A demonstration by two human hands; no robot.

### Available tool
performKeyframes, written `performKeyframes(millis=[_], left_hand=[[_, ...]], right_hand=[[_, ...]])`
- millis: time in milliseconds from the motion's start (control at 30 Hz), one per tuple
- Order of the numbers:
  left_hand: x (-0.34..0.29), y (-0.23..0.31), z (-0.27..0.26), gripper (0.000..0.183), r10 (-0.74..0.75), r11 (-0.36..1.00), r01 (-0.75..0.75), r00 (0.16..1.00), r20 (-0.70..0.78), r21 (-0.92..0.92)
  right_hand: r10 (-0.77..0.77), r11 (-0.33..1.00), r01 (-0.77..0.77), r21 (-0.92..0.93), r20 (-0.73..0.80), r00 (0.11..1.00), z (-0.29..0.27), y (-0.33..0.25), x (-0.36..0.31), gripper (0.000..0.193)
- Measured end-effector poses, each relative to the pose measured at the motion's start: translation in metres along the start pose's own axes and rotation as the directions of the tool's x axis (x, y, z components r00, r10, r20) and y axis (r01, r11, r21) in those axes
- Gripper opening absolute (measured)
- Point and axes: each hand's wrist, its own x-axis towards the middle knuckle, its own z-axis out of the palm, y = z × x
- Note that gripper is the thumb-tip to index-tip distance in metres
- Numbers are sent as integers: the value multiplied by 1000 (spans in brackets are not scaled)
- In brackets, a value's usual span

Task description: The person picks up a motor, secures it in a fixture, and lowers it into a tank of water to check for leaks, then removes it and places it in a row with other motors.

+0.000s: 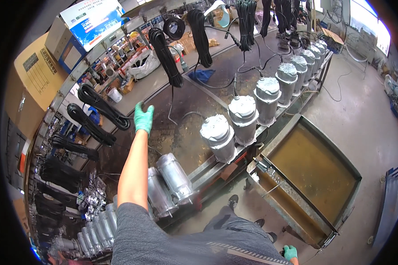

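Observation:
My left hand (143, 118), in a green glove, reaches out over the workbench (163, 137) with thumb and fingers apart and nothing in it. It is nearest to a black coiled cable (104, 107) hanging at the bench's left edge; a gap shows between them. Beside my forearm stand bare silver metal cylinders (174, 174). To the right of the hand is a grey metal cylinder (217, 138) with a white, crinkled top, first in a row along the bench edge. My right hand (290, 252), also green-gloved, hangs low beside my leg; its fingers are too small to read.
More black cable coils (166, 57) hang from the overhead rail. A shallow metal tray (314, 163) with brownish contents stands right of the bench. Cardboard boxes (35, 75) sit at the upper left. A blue cloth (202, 75) lies on the bench.

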Motion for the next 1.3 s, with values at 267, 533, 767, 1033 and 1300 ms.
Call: performKeyframes(millis=[267,533,767,1033,1300], left_hand=[[94,40,113,113,-92,989,109,983,159,-101],[115,46,189,74,-61,929,146,967,249,-340],[27,96,129,56,84,996,-84,996,-25,12],[48,107,61,50,334,942,-335,930,-156,19],[-54,86,50,49,49,994,-56,996,78,90]], right_hand=[[-46,968,1,-250,-172,984,5,-47,-44,28],[-16,988,-31,-154,-295,955,28,-96,-36,27],[-52,986,3,-166,-293,955,30,-74,-24,26],[-512,713,323,-622,-147,846,-9,28,-4,27],[-89,994,64,-93,-298,951,32,-29,-40,29]])
